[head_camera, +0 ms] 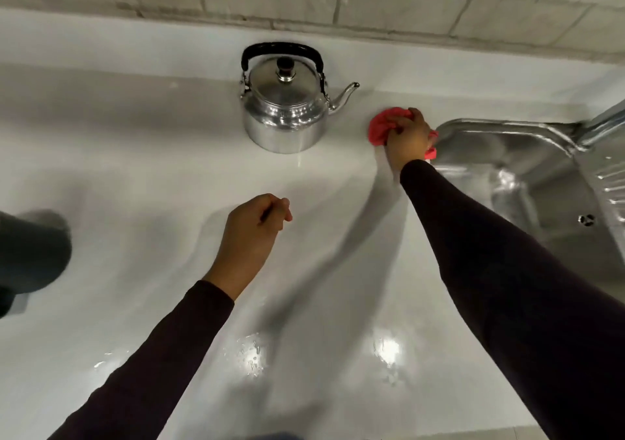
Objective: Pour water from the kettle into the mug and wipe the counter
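Nearest the body, water droplets (252,355) are seen on the white counter (135,169), short of both hands, which suggests the wiping is not yet complete there. The left hand (252,236) is held empty above the counter with the fingers loosely curled, apparently kept clear of the wiping path, while farther out the right hand (406,135) is closed around a bunched red cloth (380,126) pressed to the counter just beside the sink (507,155) rim. The steel kettle (285,108) stands upright beyond the left hand and just left of the cloth, spout toward the right hand; a blurred dark object (32,250), possibly the mug, lies far left of the left hand.
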Demonstrator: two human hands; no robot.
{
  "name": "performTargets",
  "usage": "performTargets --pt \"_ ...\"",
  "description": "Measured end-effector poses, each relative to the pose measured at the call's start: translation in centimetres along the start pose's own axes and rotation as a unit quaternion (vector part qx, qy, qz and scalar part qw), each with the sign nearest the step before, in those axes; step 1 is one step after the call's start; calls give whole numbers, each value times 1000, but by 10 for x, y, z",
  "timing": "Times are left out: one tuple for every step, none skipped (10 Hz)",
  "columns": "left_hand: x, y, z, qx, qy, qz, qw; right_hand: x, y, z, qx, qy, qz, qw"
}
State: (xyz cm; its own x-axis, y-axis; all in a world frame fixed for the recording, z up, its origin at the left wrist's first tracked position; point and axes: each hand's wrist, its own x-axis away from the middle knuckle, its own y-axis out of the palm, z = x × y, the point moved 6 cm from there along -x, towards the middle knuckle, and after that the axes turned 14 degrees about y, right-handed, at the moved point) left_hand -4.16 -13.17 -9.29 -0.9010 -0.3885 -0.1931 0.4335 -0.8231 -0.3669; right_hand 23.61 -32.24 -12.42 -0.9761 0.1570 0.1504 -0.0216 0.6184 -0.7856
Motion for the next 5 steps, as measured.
performTargets --pt "2 1 -1 10 -20 0 1000 -9 -1 -8 -8 7 -12 1000" --pt "8 -5 -1 7 -22 -11 1000 -5 -5 -12 11 3 -32 999" --pt "14 -16 -1 -15 -12 -42 999 12 -18 -24 92 -16 -41 995" --pt "16 -35 -2 -40 4 -79 996 49 -34 -50 158 -81 24 984" --pt "21 -56 12 -42 -1 -115 992 98 -43 -76 186 -146 33 971"
